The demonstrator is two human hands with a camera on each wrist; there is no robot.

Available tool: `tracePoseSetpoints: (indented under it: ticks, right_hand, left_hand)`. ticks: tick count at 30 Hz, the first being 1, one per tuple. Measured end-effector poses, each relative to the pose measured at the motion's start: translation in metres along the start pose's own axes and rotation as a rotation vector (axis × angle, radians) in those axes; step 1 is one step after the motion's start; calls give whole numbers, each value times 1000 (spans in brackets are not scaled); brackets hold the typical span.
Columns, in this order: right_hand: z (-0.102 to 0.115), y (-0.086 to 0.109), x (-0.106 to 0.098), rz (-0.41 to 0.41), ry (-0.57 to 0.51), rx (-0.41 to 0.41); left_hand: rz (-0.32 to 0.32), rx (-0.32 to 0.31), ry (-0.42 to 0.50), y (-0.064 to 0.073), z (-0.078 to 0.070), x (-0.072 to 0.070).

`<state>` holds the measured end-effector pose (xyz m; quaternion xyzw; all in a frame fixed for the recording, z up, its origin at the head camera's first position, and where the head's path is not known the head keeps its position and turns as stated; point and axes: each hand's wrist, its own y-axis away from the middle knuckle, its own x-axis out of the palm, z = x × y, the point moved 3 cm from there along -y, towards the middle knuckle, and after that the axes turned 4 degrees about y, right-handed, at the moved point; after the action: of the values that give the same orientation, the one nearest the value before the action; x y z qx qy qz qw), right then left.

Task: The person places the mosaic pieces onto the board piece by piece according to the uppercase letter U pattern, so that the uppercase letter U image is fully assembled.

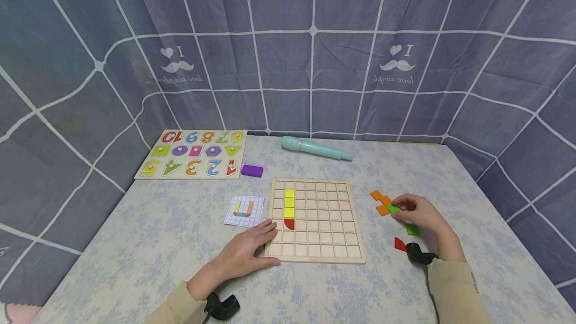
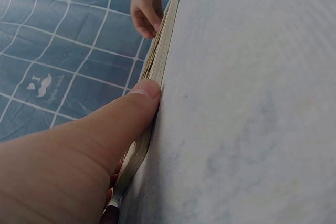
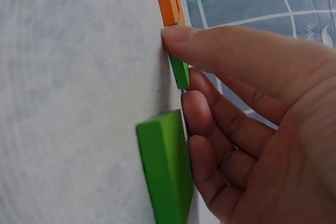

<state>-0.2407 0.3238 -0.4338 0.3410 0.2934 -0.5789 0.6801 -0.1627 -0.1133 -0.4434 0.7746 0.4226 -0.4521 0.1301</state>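
A wooden grid board (image 1: 317,257) lies in the middle of the table. In one of its columns stand three yellow tiles (image 1: 289,203), with a red quarter-round tile (image 1: 290,224) just below them. My left hand (image 1: 243,250) rests at the board's near left corner, fingers on the left edge and thumb (image 2: 144,90) against the near edge. To the right of the board, my right hand (image 1: 419,213) pinches a green tile (image 3: 180,69) beside several orange tiles (image 1: 382,209). Another green tile (image 1: 412,229) lies under that hand, and a red tile (image 1: 399,244) sits near the wrist.
Left of the board lies a pattern card (image 1: 244,210) with a coloured U shape on a grid. Behind it are a purple block (image 1: 252,170) and a number puzzle board (image 1: 191,155). A teal pen-like stick (image 1: 316,149) lies at the back, before the curtain (image 1: 288,64).
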Motion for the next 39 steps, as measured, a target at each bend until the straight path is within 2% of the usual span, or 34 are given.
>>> tracePoseSetpoints:
  ticks: [15,22,29,39]
  right_hand:
    - [6,4,-4,35,29,30]
    - [4,3,-7,26,53,24]
    - [16,4,-12,9,29,-14]
    - [49,10,-17,-43,12,-143]
  left_hand:
    - [0,1,-5,0,-1,0]
    - [6,-5,-5,0,0,0]
    - [11,-11,-2,-1,0,0]
    - [9,-11,1,-1,0,0]
